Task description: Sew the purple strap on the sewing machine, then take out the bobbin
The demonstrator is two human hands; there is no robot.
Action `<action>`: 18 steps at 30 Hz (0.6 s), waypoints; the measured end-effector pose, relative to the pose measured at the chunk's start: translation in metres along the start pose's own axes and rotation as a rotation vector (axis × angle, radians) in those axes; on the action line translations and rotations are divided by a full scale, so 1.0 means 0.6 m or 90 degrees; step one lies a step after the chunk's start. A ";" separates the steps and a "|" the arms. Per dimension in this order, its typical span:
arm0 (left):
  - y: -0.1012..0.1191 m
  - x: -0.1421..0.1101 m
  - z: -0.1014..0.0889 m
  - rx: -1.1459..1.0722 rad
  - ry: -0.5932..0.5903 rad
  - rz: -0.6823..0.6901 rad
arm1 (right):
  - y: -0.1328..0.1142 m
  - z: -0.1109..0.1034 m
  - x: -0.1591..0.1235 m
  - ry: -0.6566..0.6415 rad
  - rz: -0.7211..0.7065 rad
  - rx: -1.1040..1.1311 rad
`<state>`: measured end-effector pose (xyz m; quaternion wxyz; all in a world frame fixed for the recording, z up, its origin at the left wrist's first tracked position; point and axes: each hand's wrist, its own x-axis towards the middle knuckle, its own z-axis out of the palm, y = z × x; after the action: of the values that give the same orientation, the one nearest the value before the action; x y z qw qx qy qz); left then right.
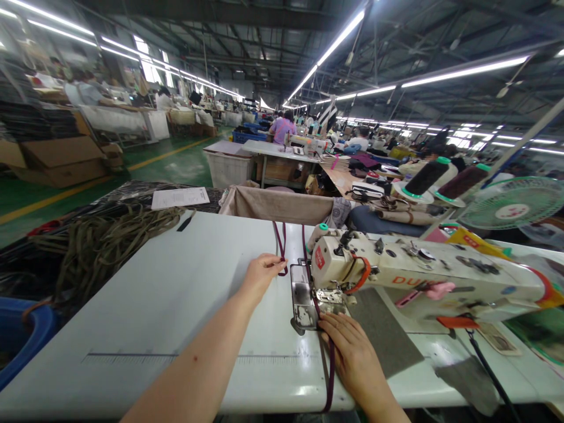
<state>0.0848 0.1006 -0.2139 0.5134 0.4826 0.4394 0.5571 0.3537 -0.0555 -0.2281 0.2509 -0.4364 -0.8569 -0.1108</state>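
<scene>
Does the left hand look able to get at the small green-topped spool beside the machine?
Probably yes: only maroon cord seems to lie between the left hand and the spool, though that hand pinches cord and might have to release it.

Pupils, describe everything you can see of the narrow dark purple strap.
The narrow, soft-looking, dark purple fabric strap lies on the glossy white tabletop, running from the near edge beneath the right hand toward the needle area of the cream metal sewing machine. The left hand pinches a matching bent length, which reaches the far edge; whether they join is hidden.
</scene>
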 end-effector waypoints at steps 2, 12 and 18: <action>-0.001 0.001 -0.001 0.007 0.006 -0.006 | 0.000 0.000 0.001 0.001 0.002 0.005; -0.014 0.007 0.005 -0.025 0.023 -0.050 | -0.001 -0.002 0.002 0.001 -0.003 0.006; -0.010 0.009 0.005 -0.068 0.028 -0.066 | 0.003 0.004 -0.002 0.003 -0.011 0.001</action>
<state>0.0884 0.1064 -0.2191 0.5569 0.4189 0.4443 0.5630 0.3549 -0.0544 -0.2308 0.2522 -0.4286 -0.8602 -0.1131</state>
